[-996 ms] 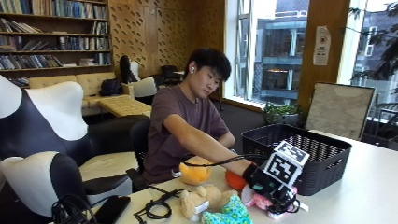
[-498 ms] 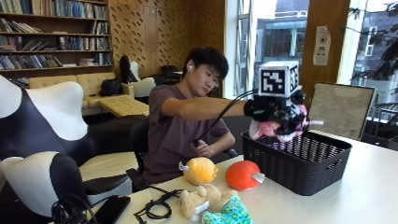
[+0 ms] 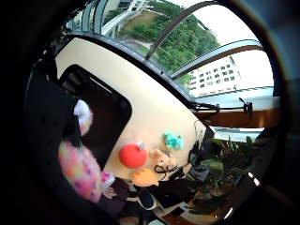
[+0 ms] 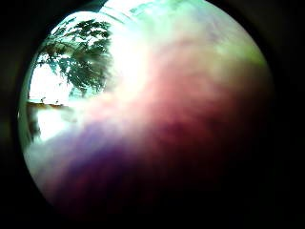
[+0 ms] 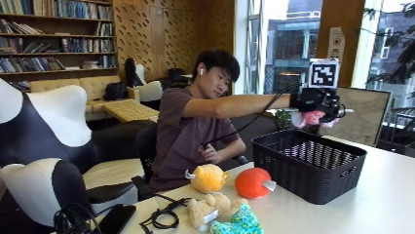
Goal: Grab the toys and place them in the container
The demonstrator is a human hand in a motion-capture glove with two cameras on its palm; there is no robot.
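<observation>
White table (image 5: 389,204) at lower right carries the black basket (image 5: 309,168). Right hand (image 5: 315,103) pinches the pink toy (image 5: 311,118) above the basket's far rim; releasing here risks dropping it outside.

The pink toy (image 5: 311,118) in my hand (image 5: 315,102) looks soft, fuzzy plush. The black basket (image 5: 309,165) is matt woven-look plastic mesh. The orange plush (image 5: 209,178), red plush (image 5: 254,183) and tan plush (image 5: 205,209) are cloth; the table (image 5: 376,204) is smooth and pale.
</observation>
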